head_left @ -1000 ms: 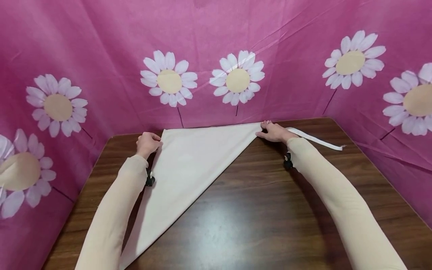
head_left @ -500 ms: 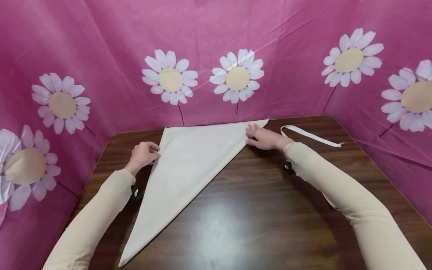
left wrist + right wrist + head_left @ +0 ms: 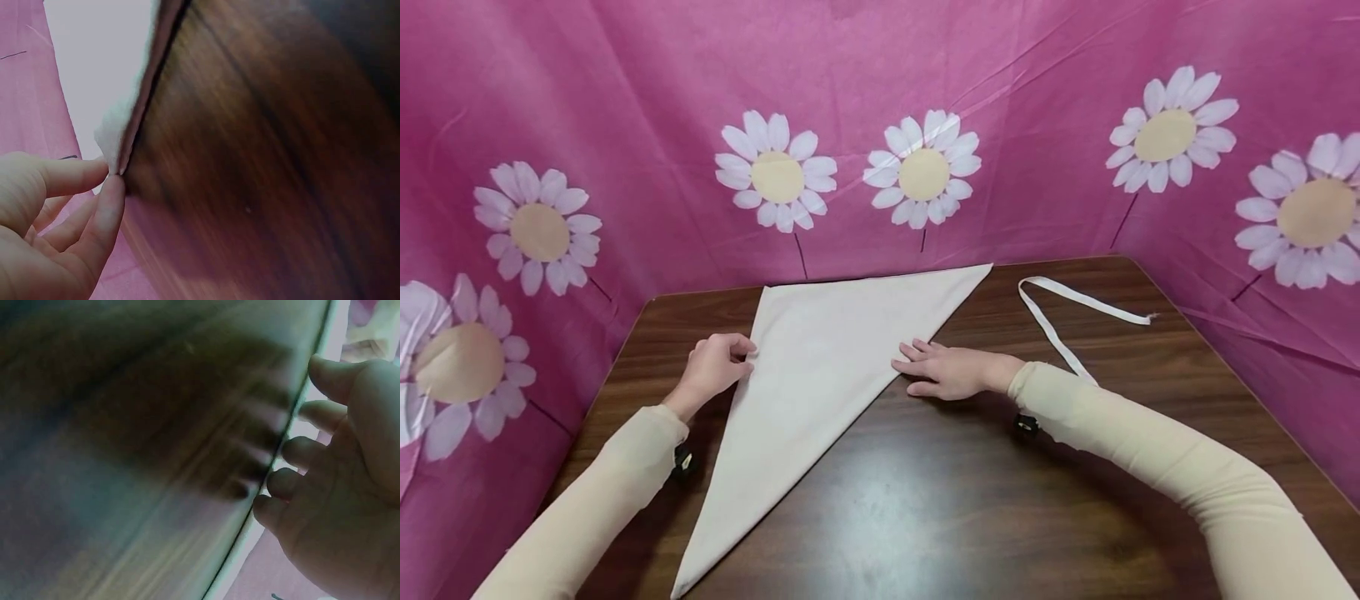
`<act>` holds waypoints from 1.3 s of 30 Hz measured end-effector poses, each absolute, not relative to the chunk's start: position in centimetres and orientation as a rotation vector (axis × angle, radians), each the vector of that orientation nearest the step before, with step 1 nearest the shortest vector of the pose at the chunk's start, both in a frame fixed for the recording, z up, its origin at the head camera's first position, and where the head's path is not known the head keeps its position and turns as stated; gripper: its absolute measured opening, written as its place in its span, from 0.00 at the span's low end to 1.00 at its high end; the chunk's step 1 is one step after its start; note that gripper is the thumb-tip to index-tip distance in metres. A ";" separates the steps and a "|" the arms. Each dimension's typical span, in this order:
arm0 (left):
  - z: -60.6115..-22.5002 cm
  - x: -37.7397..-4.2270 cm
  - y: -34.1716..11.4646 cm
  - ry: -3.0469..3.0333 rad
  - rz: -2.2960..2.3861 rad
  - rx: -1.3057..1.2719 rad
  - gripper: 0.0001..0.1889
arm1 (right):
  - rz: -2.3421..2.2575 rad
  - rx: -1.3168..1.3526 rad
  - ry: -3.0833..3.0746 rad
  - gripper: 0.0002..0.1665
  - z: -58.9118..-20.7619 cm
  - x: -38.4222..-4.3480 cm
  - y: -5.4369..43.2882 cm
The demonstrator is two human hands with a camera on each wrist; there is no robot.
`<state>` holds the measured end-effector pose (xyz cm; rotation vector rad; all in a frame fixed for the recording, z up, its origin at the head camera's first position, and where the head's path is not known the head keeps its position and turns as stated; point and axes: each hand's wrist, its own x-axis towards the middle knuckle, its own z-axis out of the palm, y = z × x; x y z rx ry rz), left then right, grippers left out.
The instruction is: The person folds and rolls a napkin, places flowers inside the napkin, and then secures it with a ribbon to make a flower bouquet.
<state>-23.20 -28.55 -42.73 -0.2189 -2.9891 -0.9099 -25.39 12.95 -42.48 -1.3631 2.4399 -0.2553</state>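
Note:
An off-white cloth (image 3: 820,350), folded into a triangle, lies on the wooden table with its long folded edge running from the back right to the front left. At its left side, my left hand (image 3: 718,367) pinches the edge. The left wrist view shows thumb and fingertip closed on the cloth's layered edge (image 3: 128,131). My right hand (image 3: 951,371) reaches the middle of the long fold, its fingers spread and fairly straight, fingertips right at the cloth. In the right wrist view the fingers of the right hand (image 3: 331,456) line up along the fold (image 3: 240,550).
A white strap (image 3: 1082,296) lies bent on the table at the right, its near end passing behind the right sleeve. Pink fabric (image 3: 850,67) printed with large daisies rises behind and beside the wooden table (image 3: 970,517). Dark wrist cameras (image 3: 1026,425) sit under both sleeves.
My right hand has left the cloth's back right tip and slid along the long fold toward the middle. My left hand has moved down the left edge, nearer to me.

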 end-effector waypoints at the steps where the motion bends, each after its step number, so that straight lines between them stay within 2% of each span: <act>1: -42.7 -23.3 -28.4 -2.987 -0.910 -0.215 0.14 | -0.238 -1.357 2.442 0.33 -42.5 -25.3 13.0; 12: -43.0 -23.4 -27.9 -2.978 -0.918 -0.222 0.15 | -0.204 -1.287 2.432 0.33 -42.1 -25.8 13.4; 18: -42.6 -21.7 -27.1 -2.901 -0.807 -0.419 0.16 | -0.289 -1.275 2.476 0.34 -41.9 -25.4 12.8; 24: -42.0 -18.3 -24.6 -2.835 -0.475 -0.837 0.30 | -0.377 -1.246 2.552 0.39 -41.1 -24.0 10.4; 27: -41.8 -16.7 -23.7 -2.936 -0.370 -0.948 0.35 | -0.361 -1.241 2.564 0.43 -40.8 -23.5 8.4; 33: -42.6 -15.6 -23.1 -3.094 -0.325 -1.004 0.35 | -0.305 -1.257 2.524 0.46 -41.2 -23.3 4.6; 39: -43.3 -15.5 -23.0 -3.172 -0.360 -1.003 0.43 | -0.238 -1.193 2.465 0.53 -42.1 -23.0 2.2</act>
